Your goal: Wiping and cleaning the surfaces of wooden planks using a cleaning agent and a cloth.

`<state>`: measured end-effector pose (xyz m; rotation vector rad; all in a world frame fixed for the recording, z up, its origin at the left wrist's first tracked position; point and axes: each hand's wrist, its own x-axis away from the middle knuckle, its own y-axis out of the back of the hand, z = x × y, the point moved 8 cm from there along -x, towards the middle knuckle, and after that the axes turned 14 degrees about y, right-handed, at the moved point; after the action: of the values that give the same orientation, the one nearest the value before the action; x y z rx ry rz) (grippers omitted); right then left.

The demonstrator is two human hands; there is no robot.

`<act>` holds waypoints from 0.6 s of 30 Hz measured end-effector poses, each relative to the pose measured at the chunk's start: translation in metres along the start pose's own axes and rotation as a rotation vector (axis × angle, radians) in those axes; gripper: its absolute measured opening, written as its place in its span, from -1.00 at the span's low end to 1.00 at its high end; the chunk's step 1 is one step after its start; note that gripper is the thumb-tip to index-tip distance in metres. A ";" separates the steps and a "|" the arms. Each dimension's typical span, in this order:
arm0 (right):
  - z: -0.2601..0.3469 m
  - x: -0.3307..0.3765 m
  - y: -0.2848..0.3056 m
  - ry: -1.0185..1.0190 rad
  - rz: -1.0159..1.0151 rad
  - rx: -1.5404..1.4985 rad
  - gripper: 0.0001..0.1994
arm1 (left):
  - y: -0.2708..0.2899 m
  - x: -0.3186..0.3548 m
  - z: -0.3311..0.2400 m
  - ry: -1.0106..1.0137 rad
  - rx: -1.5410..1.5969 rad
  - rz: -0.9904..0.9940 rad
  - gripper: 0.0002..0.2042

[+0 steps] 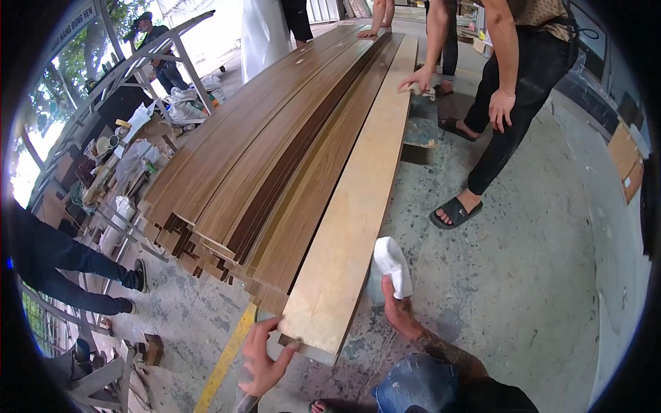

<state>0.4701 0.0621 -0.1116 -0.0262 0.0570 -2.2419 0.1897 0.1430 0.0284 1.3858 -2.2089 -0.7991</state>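
Pale wooden board [351, 234] lies lengthwise along the right side of a stack of brown wood-grain planks [234, 165], its near end sticking out past theirs, dark gap between it and the neighbouring plank. Left hand [264, 361] is at the board's near left corner: thumb at the end edge, forefinger at the corner, spread apart, other fingers bent. Contact looks light; can't tell from here whether they're squeezing. Right hand [399, 313] grasps a folded white cloth [391, 268], thumb laid along it, remaining fingers mostly hidden. Cloth sits just beside the board's right edge, near end; can't tell if it touches. Further up that same edge, a co-worker's hand [421, 77] is bent over a beige rag [416, 89] at the board. That person's other hand [502, 110] hangs loose by dark trousers. At the far end another person's hand [369, 33] rests on the planks. Yellow floor stripe [222, 368] runs across the mottled concrete floor [496, 275], left of the left hand. Person in dark blue jeans [82, 261] stands at far left.
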 end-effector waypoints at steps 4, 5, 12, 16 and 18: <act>0.007 -0.006 0.003 0.265 -0.084 -0.026 -0.52 | -0.028 -0.006 -0.027 -0.046 -0.312 0.042 -0.22; 0.006 -0.006 0.003 0.254 -0.076 -0.022 -0.52 | -0.036 -0.007 -0.029 -0.057 -0.394 0.048 -0.09; 0.003 -0.004 0.003 0.152 -0.065 -0.039 -0.50 | -0.054 -0.004 -0.040 -0.037 -0.551 0.070 0.20; 0.007 -0.006 0.004 0.219 -0.050 -0.052 -0.50 | -0.057 -0.005 -0.038 -0.063 -0.518 0.021 0.22; 0.009 -0.004 0.003 0.189 -0.047 -0.051 -0.49 | -0.057 -0.005 -0.036 -0.061 -0.496 0.024 0.22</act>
<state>0.4759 0.0632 -0.1024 0.1584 0.2183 -2.2836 0.2524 0.1195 0.0175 1.0957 -1.8829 -1.2868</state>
